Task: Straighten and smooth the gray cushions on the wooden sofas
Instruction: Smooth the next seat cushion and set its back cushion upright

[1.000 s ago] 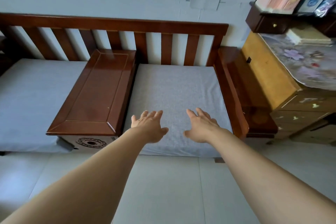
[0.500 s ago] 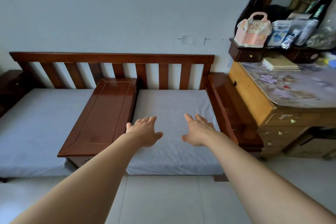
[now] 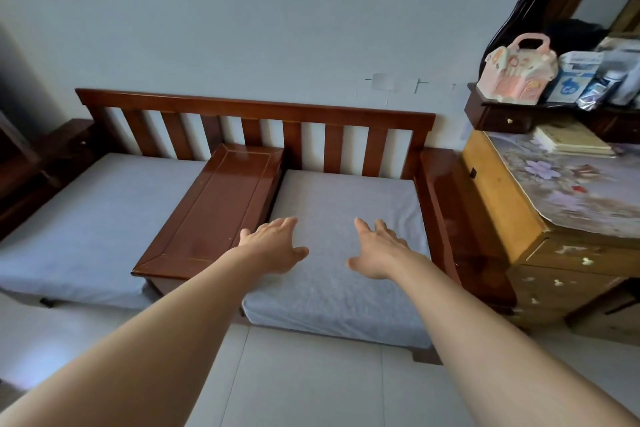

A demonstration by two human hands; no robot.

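Both hands reach over the right cushion (image 3: 343, 253).
Left hand (image 3: 273, 250) and right hand (image 3: 379, 255), mid-frame, fingers spread wide, holding nothing.

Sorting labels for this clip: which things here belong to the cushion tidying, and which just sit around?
Job:
right gray cushion
left gray cushion
wooden sofa
left hand
right hand

Just there:
wooden centre console
yellow cabinet
pink bag
floral cloth

Gray cushions (image 3: 341, 239) – matt woven cloth; sofa frame (image 3: 256, 107) & centre console (image 3: 211, 215) – glossy varnished wood.
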